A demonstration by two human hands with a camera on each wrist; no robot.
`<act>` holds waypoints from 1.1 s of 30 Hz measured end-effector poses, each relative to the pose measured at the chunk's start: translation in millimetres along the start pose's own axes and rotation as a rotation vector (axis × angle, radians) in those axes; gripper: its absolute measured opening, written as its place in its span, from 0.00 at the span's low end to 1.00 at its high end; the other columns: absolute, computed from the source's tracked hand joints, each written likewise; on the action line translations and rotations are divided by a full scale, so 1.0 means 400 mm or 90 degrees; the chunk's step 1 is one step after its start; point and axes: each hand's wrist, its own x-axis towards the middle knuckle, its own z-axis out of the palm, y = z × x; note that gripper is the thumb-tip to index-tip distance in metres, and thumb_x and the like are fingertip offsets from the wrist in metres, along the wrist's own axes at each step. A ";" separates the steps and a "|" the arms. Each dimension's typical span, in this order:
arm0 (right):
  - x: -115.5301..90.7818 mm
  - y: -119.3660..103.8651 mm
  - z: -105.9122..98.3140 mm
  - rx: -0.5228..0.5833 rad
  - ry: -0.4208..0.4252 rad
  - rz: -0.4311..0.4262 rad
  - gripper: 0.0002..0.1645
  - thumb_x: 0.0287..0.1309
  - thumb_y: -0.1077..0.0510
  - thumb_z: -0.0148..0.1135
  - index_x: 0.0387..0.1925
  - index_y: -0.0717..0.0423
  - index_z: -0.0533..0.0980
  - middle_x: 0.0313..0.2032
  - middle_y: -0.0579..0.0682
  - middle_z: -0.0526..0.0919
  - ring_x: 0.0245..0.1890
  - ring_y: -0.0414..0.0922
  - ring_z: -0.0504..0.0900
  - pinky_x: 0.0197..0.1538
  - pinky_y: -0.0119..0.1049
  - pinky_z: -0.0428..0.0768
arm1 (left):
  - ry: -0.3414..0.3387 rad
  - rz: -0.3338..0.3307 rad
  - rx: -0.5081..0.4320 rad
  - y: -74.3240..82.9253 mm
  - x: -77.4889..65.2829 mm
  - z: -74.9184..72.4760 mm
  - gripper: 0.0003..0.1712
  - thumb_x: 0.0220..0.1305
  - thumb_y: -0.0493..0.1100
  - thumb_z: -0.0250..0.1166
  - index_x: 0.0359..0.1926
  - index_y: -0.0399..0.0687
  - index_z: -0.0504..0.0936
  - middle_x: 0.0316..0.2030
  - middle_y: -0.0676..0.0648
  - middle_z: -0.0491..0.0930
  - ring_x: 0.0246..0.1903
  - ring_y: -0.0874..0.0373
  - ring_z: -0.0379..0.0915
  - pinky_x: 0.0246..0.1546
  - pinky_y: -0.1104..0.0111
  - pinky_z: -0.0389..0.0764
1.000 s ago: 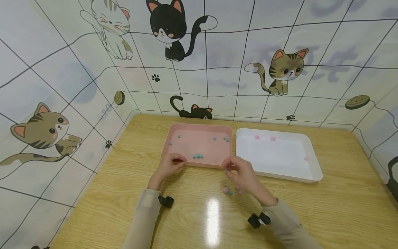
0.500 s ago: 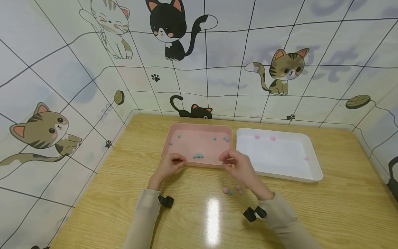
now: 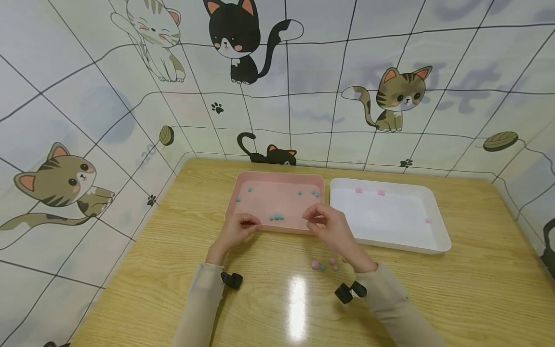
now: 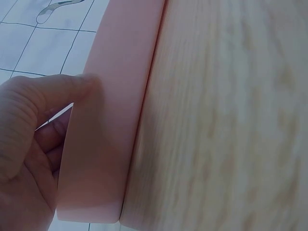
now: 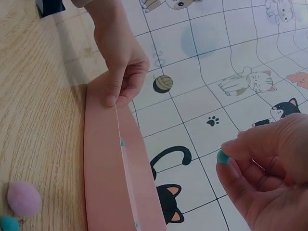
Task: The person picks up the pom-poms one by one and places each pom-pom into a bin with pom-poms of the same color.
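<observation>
My left hand (image 3: 236, 232) grips the near rim of the pink tray (image 3: 256, 205) at its left part, with the thumb on the outer wall in the left wrist view. Between the thumb and forefinger of my right hand (image 3: 336, 233) is a small teal pom-pom (image 5: 223, 156), seen in the right wrist view. That hand is over the tray's near right corner. Several teal pom-poms lie inside the pink tray, three of them in a short row (image 3: 277, 217) near the front rim and others toward the back and left.
A white tray (image 3: 386, 217) with a few pink pom-poms (image 3: 381, 192) stands to the right of the pink one. On the wooden table in front lie a larger pink pom-pom (image 3: 315, 264), a teal one (image 3: 322, 268) and smaller pink ones (image 3: 332, 261). Cat-patterned walls (image 3: 312, 111) enclose the table.
My right hand has moved a little left and away from me, over the pink tray's near corner. The small pink pom-poms beneath it now show more fully. My left hand stays put.
</observation>
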 end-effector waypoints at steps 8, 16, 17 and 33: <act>0.013 -0.001 0.004 0.012 -0.018 0.022 0.09 0.52 0.76 0.60 0.35 0.64 0.76 0.36 0.57 0.80 0.39 0.53 0.79 0.45 0.40 0.81 | 0.007 -0.013 -0.009 -0.076 0.011 0.016 0.02 0.57 0.31 0.66 0.32 0.37 0.85 0.31 0.44 0.83 0.33 0.54 0.79 0.38 0.68 0.82; 0.024 -0.002 0.014 0.028 -0.008 0.016 0.09 0.51 0.77 0.59 0.34 0.66 0.77 0.35 0.57 0.80 0.38 0.55 0.80 0.44 0.39 0.82 | 0.008 -0.017 -0.004 -0.077 0.009 0.015 0.02 0.56 0.30 0.66 0.31 0.37 0.85 0.31 0.44 0.83 0.33 0.53 0.79 0.38 0.70 0.82; 0.025 -0.003 0.016 0.029 -0.007 0.014 0.09 0.50 0.77 0.60 0.34 0.66 0.77 0.35 0.57 0.80 0.38 0.54 0.80 0.44 0.38 0.82 | 0.007 -0.017 -0.004 -0.078 0.009 0.015 0.02 0.56 0.30 0.66 0.31 0.37 0.85 0.31 0.44 0.83 0.33 0.53 0.79 0.38 0.70 0.82; 0.054 0.001 0.030 0.047 0.007 0.045 0.08 0.50 0.77 0.60 0.33 0.67 0.77 0.34 0.58 0.80 0.37 0.52 0.80 0.43 0.36 0.82 | 0.006 -0.015 -0.014 -0.078 0.009 0.018 0.03 0.57 0.32 0.66 0.32 0.36 0.85 0.32 0.43 0.83 0.34 0.51 0.79 0.39 0.66 0.82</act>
